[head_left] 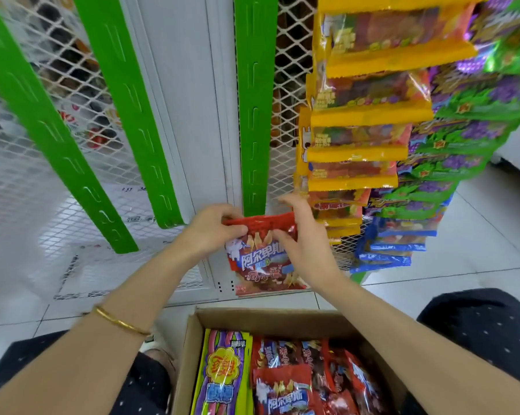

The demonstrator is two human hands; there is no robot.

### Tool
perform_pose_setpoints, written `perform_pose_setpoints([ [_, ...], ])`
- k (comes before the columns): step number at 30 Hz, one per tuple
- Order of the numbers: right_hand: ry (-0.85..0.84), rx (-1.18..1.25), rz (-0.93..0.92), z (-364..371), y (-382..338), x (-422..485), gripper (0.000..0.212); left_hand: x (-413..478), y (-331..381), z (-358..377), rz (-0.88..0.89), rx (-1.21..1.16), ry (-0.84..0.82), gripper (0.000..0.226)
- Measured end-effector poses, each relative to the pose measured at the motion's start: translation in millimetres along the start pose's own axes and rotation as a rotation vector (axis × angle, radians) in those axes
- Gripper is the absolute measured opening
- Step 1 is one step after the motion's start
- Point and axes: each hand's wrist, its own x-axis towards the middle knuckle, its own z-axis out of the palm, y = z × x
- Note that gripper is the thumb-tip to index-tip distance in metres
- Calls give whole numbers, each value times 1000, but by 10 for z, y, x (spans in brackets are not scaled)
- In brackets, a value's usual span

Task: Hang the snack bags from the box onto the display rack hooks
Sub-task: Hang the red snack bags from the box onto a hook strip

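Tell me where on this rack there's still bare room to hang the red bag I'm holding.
Free: the white mesh between the green strips, left of the red bag in both hands, left and right. Crowded: the right side, stacked with yellow bags and purple-green bags. The box below is full too.

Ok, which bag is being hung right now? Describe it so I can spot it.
Start at the middle green slotted upright of the white mesh rack and drop to its foot. There both hands, left hand and right hand, pinch the top of a red foil snack bag, the only bag up against this bare section.
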Motion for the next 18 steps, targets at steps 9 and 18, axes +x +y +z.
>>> perform_pose_setpoints([
  [9, -56, 155, 166, 432, 140, 242, 58, 197, -61, 65, 38, -133, 291, 28],
  [18, -18, 246, 145, 476, 158, 215, 51, 143, -51, 87, 118, -112, 258, 16],
])
